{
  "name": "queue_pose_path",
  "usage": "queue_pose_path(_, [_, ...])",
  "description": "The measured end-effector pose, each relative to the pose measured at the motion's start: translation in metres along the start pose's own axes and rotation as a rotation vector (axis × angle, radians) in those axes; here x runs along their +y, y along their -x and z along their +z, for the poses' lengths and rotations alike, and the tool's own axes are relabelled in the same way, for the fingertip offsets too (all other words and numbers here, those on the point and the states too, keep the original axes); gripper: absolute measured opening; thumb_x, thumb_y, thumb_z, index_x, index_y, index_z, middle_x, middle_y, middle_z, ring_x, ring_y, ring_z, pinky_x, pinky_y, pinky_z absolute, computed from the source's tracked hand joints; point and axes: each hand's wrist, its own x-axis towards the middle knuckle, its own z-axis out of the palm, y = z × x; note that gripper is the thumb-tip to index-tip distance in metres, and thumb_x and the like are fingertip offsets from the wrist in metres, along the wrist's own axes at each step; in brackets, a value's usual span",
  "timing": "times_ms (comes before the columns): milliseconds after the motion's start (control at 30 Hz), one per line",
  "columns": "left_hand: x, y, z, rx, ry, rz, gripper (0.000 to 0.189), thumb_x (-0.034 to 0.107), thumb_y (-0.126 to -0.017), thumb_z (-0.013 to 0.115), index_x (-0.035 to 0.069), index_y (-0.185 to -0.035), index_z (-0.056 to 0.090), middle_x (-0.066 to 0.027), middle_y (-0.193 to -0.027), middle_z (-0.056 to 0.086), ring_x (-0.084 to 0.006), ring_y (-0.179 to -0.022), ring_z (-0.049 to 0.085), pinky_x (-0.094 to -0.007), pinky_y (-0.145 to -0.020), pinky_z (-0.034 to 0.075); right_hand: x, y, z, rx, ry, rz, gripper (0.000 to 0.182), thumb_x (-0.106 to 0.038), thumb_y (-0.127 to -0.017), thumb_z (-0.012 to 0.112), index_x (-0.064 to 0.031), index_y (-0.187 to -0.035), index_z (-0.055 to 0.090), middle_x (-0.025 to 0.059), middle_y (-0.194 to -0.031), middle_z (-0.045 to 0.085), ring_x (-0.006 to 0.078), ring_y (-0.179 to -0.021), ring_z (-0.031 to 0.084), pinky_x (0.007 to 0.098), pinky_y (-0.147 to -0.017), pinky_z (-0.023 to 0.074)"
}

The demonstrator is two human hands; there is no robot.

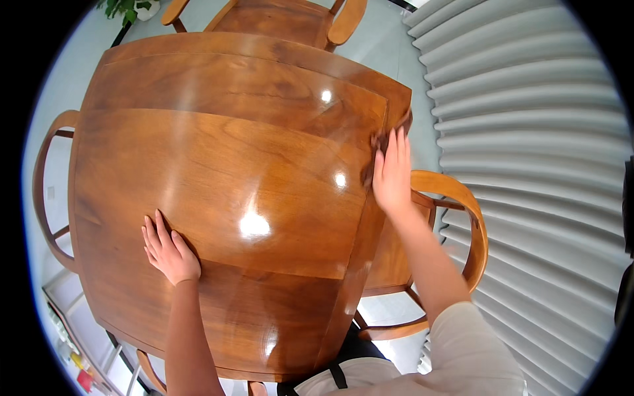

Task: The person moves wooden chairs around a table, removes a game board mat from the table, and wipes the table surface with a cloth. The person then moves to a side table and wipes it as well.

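Note:
A glossy brown wooden table [223, 163] fills the middle of the view. My left hand [171, 252] rests palm down on its left part, fingers apart, with nothing in it. Near the table's right edge, my right hand [392, 173] lies flat over a dark brown cloth [379, 141], which is blurred and partly hidden under the palm and fingers. Part of the cloth shows beyond the fingertips at the edge. Bright light reflections spot the polished top.
Wooden chairs stand around the table: one at the right [475, 222], one at the left [42, 168], one at the far side [272, 20]. A grey pleated curtain [520, 123] hangs at the right. A green plant [121, 10] is at the upper left.

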Motion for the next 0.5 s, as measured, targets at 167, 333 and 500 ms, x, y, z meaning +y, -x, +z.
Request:
queue_pose_path(167, [0.0, 0.001, -0.001, 0.005, 0.015, 0.0, 0.053, 0.03, -0.105, 0.032, 0.024, -0.157, 0.036, -0.0047, -0.166, 0.028, -0.0268, -0.153, 0.023, -0.0516, -0.123, 0.014, -0.083, 0.096, -0.028, -0.159, -0.093, -0.005, 0.06, -0.008, -0.092, 0.059, 0.0071, -0.147, 0.04, 0.028, -0.155, 0.037, 0.0458, -0.142, 0.037, 0.0541, -0.116, 0.0307])
queue_pose_path(333, [-0.004, 0.0, 0.002, 0.019, 0.033, 0.005, 0.054, 0.03, -0.104, 0.034, 0.023, -0.157, 0.037, -0.0054, -0.165, 0.029, -0.0273, -0.153, 0.024, -0.0533, -0.122, 0.015, -0.19, 0.133, -0.022, -0.459, -0.265, -0.335, 0.056, -0.013, -0.089, 0.054, 0.0066, -0.142, 0.048, 0.0269, -0.153, 0.041, 0.0429, -0.141, 0.04, 0.0489, -0.114, 0.0346])
queue_pose_path(500, [-0.006, -0.001, 0.006, 0.048, 0.03, 0.032, 0.053, 0.031, -0.104, 0.034, 0.024, -0.157, 0.037, -0.0053, -0.165, 0.03, -0.0273, -0.152, 0.024, -0.0534, -0.122, 0.016, -0.187, 0.099, 0.002, -0.34, -0.381, -0.857, 0.05, -0.016, -0.092, 0.05, 0.0045, -0.137, 0.055, 0.0235, -0.148, 0.049, 0.0363, -0.137, 0.047, 0.0445, -0.11, 0.04])
